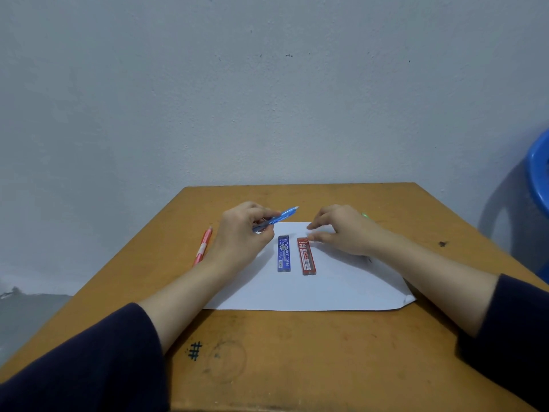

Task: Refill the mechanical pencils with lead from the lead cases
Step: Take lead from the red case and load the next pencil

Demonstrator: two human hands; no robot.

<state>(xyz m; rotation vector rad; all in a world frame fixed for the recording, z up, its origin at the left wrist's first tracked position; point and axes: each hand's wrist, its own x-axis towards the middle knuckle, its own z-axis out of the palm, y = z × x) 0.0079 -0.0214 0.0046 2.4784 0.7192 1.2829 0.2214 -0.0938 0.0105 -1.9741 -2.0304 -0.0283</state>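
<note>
The left hand (240,236) grips the blue pencil (280,217) over the paper (326,289). The right hand (344,230) is loose and empty by the red lead case (306,256). That case could spill if tipped too fast.

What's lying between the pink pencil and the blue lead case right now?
In the head view, the left hand, gripping the blue pencil, sits between the pink pencil and the blue lead case.
</note>
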